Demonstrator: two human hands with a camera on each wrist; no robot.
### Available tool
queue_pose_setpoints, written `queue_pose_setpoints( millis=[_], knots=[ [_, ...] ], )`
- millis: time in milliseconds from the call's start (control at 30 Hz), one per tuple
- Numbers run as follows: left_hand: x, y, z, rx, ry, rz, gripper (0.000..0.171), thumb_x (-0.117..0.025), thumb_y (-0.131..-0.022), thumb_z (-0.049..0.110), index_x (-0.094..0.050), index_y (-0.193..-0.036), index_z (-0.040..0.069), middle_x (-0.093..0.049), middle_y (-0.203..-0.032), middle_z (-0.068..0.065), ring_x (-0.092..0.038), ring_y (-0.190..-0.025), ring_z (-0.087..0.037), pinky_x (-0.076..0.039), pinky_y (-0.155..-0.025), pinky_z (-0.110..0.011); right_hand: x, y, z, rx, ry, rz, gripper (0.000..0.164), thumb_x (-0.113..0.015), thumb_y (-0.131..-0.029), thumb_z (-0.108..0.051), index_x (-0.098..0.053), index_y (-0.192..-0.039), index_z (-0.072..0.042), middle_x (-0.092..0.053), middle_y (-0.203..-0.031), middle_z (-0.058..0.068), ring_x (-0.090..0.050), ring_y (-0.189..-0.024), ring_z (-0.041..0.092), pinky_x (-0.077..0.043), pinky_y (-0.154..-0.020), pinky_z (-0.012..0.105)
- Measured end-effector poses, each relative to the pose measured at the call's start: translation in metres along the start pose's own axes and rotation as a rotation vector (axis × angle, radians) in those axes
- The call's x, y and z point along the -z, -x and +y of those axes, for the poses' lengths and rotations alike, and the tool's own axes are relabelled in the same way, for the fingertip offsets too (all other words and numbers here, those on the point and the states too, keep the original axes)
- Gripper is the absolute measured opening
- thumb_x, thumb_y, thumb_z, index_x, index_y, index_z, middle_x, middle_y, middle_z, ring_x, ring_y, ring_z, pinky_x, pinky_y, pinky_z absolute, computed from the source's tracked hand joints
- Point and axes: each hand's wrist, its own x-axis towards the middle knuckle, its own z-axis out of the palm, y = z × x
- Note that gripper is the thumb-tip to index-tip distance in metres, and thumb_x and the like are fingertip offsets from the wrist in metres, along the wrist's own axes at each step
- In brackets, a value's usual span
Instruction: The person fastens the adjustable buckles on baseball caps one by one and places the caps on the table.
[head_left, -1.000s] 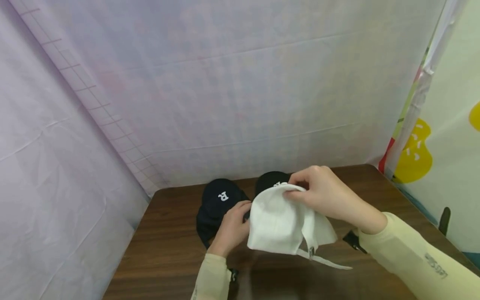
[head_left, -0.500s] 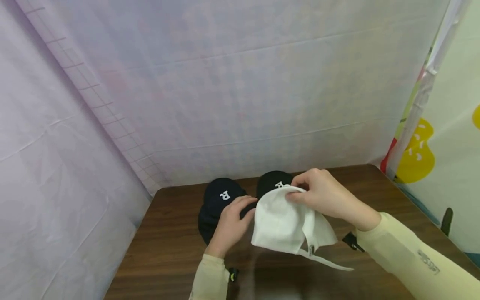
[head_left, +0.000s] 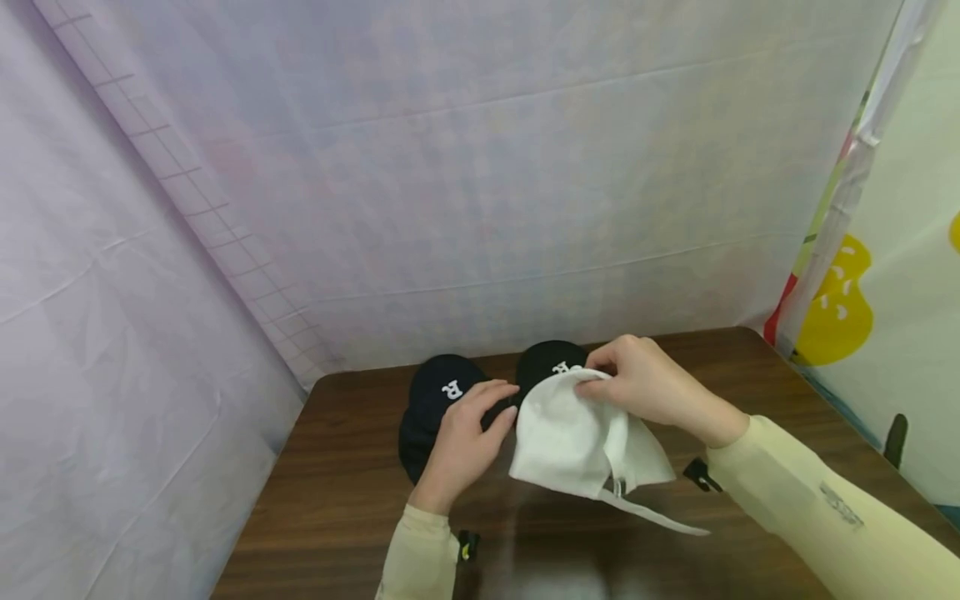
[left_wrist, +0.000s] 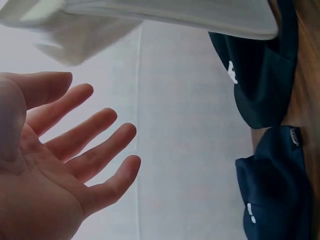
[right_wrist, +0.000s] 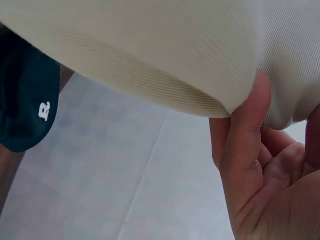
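Right hand (head_left: pixel 641 383) pinches the white cap (head_left: pixel 562 433) near twelve o'clock; left hand (head_left: pixel 467 442), spread and empty at nine, best supports it below.

Shows left hand (left_wrist: pixel 57 170) at left, with palm visible and fingers spread, near white cap (left_wrist: pixel 190 10) at top. Includes upper dark cap (left_wrist: pixel 265 75) and lower dark cap (left_wrist: pixel 277 185) at right, with white marks on both. Has pale sheet (left_wrist: pixel 185 125) behind and table (left_wrist: pixel 307 75) along right edge.
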Motion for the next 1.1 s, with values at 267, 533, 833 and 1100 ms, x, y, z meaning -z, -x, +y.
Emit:
queue_pose_setpoints(
  millis=[267,533,833,1100],
  knots=[
    [0.006,-0.003,0.011,-0.048,-0.004,0.021,0.029,-0.061,-0.102,0.027,-0.067,-0.131,0.026,-0.057,-0.138,0.008,-0.053,-0.128,-0.012,-0.047,-0.102,-0.041,-0.002,-0.008,0.012,-0.028,-0.008,-0.031,0.016,-0.077,-0.088,-0.028,-0.072,-0.074,-0.020,-0.063,-0.063,-0.006,-0.056,-0.053,0.013,-0.047,-0.050,0.032],
    [0.014,-0.014,0.022,-0.120,-0.045,0.036,0.028,-0.061,-0.102,0.024,-0.068,-0.129,0.022,-0.056,-0.139,0.008,-0.054,-0.126,-0.009,-0.049,-0.098,-0.036,-0.004,-0.016,0.022,-0.049,0.012,-0.011,0.018,-0.078,-0.086,-0.029,-0.072,-0.072,-0.021,-0.061,-0.061,-0.007,-0.054,-0.054,0.013,-0.044,-0.051,0.031],
    [0.006,-0.022,0.032,-0.237,-0.114,0.022,0.029,-0.067,-0.098,0.017,-0.070,-0.126,0.015,-0.059,-0.137,0.001,-0.054,-0.127,-0.015,-0.047,-0.101,-0.036,-0.005,-0.020,0.027,-0.065,0.010,-0.010,0.017,-0.078,-0.086,-0.028,-0.072,-0.072,-0.020,-0.062,-0.062,-0.006,-0.056,-0.055,0.014,-0.046,-0.051,0.031],
    [-0.001,-0.023,0.044,-0.403,-0.220,0.034,0.030,-0.070,-0.095,0.015,-0.071,-0.124,0.012,-0.062,-0.132,-0.008,-0.059,-0.120,-0.023,-0.049,-0.097,-0.041,-0.004,-0.020,0.029,-0.073,-0.006,-0.025,0.017,-0.076,-0.088,-0.027,-0.072,-0.074,-0.018,-0.063,-0.063,-0.004,-0.057,-0.053,0.014,-0.048,-0.049,0.033]
  ],
)
